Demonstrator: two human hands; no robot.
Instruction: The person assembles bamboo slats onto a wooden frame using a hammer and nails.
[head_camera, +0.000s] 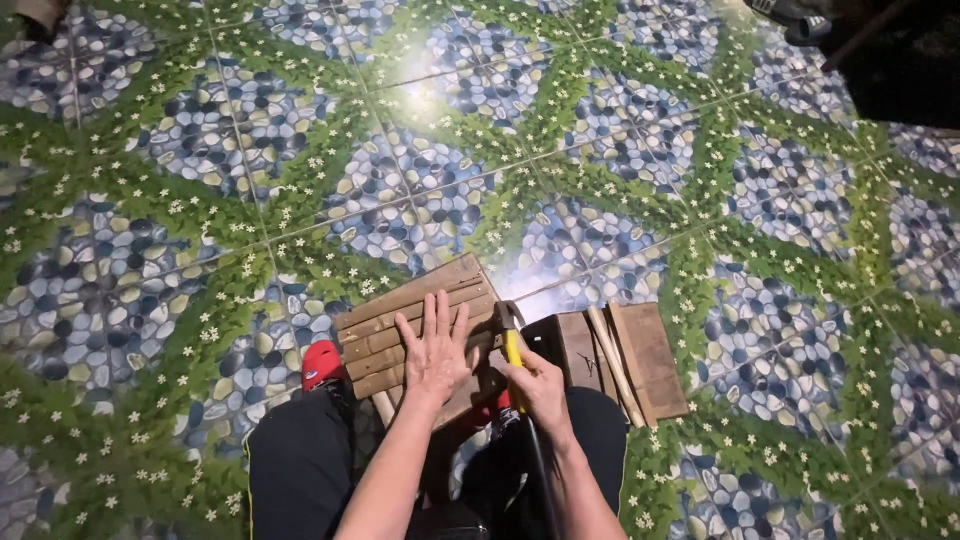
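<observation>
My left hand lies flat, fingers spread, on a small panel of nailed wooden slats on the tiled floor. My right hand grips a hammer with a yellow and black handle; its metal head sits at the right edge of the slat panel. Just right of the hammer lie a dark wooden board, a thin stick and a lighter wooden plank.
I sit on the floor with dark trousers and a red shoe beside the slats. The floor has glossy tiles patterned with pebbles and green leaves. Dark objects stand at the top right corner.
</observation>
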